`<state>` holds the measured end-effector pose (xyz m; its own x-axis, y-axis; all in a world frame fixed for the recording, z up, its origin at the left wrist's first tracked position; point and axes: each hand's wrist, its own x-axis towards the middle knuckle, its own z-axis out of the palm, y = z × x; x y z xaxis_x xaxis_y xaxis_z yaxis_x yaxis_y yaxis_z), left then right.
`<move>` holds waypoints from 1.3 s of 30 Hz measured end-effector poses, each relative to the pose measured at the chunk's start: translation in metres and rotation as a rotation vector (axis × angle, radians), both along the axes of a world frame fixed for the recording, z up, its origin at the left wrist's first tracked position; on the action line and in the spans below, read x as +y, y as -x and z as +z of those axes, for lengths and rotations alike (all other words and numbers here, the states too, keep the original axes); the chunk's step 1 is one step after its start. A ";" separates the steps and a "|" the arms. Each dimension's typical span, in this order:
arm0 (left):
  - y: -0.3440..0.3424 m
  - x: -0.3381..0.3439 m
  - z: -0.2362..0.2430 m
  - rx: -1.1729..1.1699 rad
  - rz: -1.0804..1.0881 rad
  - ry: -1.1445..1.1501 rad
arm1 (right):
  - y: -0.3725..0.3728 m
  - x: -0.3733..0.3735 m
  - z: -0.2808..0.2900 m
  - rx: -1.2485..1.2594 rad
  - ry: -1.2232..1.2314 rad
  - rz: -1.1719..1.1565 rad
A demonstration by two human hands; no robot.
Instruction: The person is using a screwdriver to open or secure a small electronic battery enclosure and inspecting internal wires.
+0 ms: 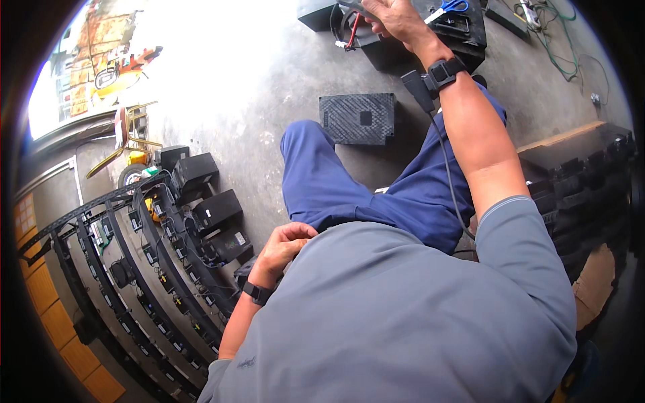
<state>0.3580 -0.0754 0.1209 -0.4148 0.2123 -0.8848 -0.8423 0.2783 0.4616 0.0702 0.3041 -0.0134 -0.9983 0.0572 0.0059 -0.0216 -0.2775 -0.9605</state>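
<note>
Right hand (392,19) clasps a dark-grey object (352,7) above grey concrete floor (259,80); left hand (283,247) half-curls, hold I can't tell; small dark lettering (246,363) marks the grey shirt (376,309).

My right arm (478,124) extends toward one o'clock, right hand (398,20) bent-fingered; left hand (279,248) at half-past seven, fingertips hidden.

My bare right hand (393,19) and the dark grey object (352,7) it grips run off the far edge; my grey cloth shirt (396,309) partly hides my bare left hand (277,250).
</note>
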 end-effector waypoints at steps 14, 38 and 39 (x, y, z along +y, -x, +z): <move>0.043 0.027 -0.013 -0.012 -0.284 -0.236 | -0.019 0.008 0.006 -0.084 -0.241 -0.034; 0.083 0.065 -0.004 0.404 -0.413 -0.079 | -0.017 0.004 0.014 -0.024 -0.480 -0.004; 0.088 0.060 -0.006 0.450 -0.360 -0.080 | -0.017 0.001 0.011 -0.014 -0.512 0.004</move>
